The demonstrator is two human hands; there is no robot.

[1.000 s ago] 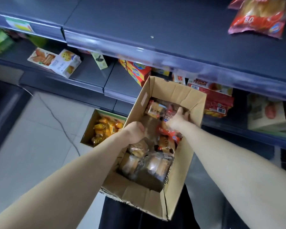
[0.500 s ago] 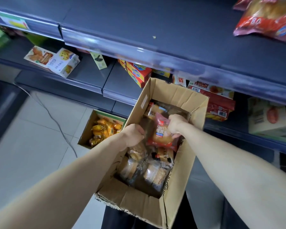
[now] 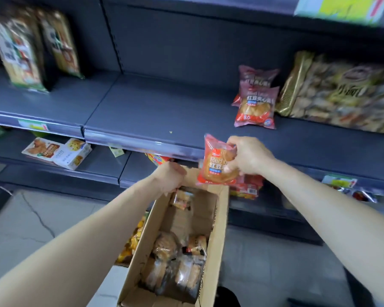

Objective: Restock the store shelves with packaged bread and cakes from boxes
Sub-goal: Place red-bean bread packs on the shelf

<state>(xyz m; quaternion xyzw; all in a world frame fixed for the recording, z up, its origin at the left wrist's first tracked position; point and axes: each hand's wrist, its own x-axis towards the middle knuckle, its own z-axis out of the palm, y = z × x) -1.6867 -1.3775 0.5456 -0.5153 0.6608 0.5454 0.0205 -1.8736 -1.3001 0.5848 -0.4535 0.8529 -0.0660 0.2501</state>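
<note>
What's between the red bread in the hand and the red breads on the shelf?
Only bare shelf, in the head view, between the held packet and the shelved packets.

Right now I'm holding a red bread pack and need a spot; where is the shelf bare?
Bare: the middle shelf from the tall packets at left to the stacked red packs. Crowded: right of those, the large gold bag.

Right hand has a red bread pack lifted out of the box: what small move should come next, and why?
Probably carry the red bread pack in the right hand up and forward onto the shelf, beside the matching red packs already there. The left hand grips the cardboard box.
</note>
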